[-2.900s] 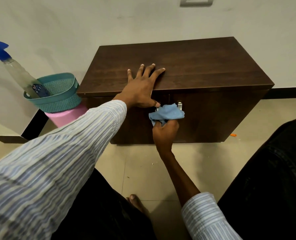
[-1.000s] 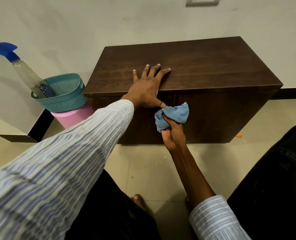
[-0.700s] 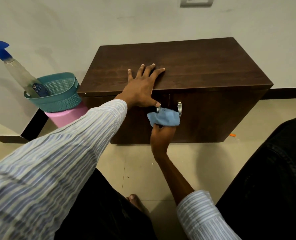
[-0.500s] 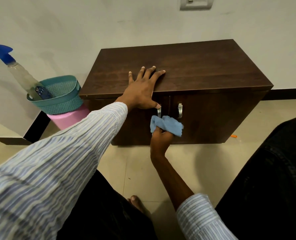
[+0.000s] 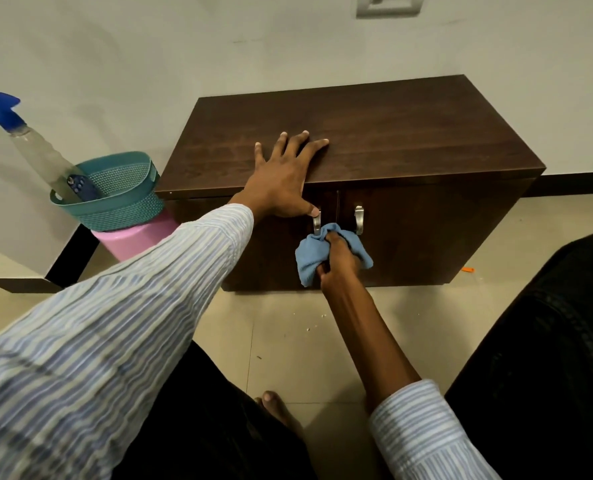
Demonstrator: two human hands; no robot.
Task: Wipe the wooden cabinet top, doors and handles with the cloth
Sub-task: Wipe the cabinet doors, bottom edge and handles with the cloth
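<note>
Since half a second earlier, the cloth, bunched in the right hand, had risen to the left handle. Left hand lay spread on the cabinet. Handle-wiping seemed underway; next, probably the right handle.

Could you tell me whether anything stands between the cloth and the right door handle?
Nothing visible does. The right hand grips the cloth low against the doors, just below the two handles, and the right handle is bare beside it. The left hand rests flat on the cabinet top, its thumb at the left handle.
</note>
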